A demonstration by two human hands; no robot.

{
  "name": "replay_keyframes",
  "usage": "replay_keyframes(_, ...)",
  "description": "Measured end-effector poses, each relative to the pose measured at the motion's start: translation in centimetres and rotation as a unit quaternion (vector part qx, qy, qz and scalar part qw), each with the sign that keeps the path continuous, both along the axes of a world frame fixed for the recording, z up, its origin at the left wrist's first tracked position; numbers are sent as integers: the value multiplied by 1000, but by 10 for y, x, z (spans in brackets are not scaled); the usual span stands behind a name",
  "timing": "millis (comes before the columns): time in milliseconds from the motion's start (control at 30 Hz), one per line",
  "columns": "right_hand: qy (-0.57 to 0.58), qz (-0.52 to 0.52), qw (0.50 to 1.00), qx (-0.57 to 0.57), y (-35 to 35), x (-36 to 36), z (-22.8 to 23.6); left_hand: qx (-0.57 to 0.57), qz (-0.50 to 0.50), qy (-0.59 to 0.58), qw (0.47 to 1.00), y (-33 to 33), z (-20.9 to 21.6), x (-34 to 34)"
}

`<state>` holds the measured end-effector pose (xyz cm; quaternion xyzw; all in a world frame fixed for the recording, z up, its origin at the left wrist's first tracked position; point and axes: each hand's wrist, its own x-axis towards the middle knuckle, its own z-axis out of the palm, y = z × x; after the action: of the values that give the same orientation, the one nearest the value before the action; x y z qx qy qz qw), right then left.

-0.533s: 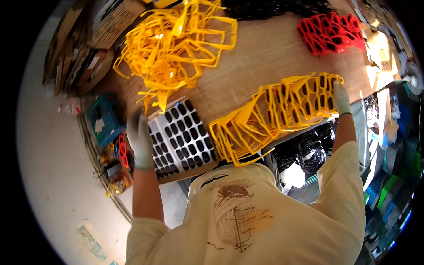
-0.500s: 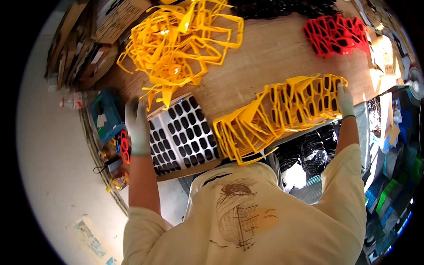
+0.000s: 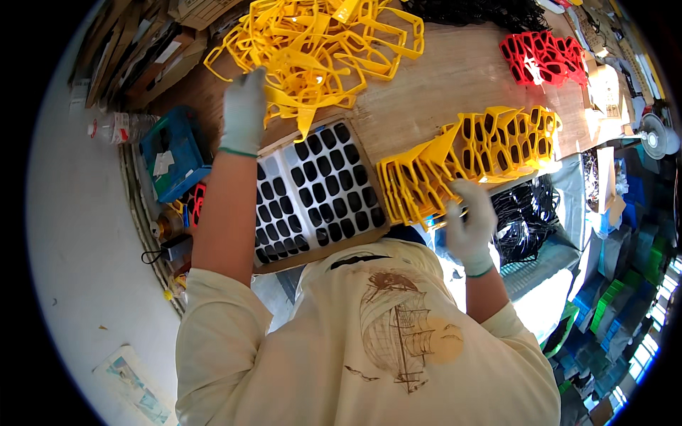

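My left hand (image 3: 244, 112), in a pale glove, reaches to the left edge of a tangled heap of yellow sunglasses frames (image 3: 312, 60). Its fingertips are blurred against the heap, and whether they pinch a frame I cannot tell. In a matching glove, my right hand (image 3: 472, 226) is held near the front of a row of yellow sunglasses (image 3: 472, 156) with dark lenses. Its fingers are loosely curved and apart, with nothing visible between them. Between my arms lies a box (image 3: 380, 231) holding a white sheet of dark lenses (image 3: 330, 184) set out in rows.
Red sunglasses (image 3: 543, 60) lie stacked at the far right of the wooden table (image 3: 440, 78), with black frames (image 3: 476, 13) at the back. A blue crate (image 3: 174, 160) and a plastic bottle (image 3: 121, 128) sit at left. Black glossy bundles (image 3: 524, 220) are right of my right hand.
My left hand has moved farther away, up to the yellow heap. My right hand has left the row's far right end and come left and nearer to me. The row's left end looks more compact.
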<state>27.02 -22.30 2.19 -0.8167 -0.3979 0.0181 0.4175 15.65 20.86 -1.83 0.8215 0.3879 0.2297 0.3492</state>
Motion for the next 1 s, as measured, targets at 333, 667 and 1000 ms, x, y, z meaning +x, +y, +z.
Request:
replay_keyframes(333, 33, 151, 933, -325, 238, -105, -106, -297, 103, -145, 938, -95, 92, -237)
replay_keyframes(667, 92, -50, 901, -422, 292, -129, -116, -183, -4, -90, 979, -142, 77, -313)
replay_keyframes(1000, 214, 45, 952, -213, 264, -143, -103, 242, -53, -46, 968, -109, 60, -334)
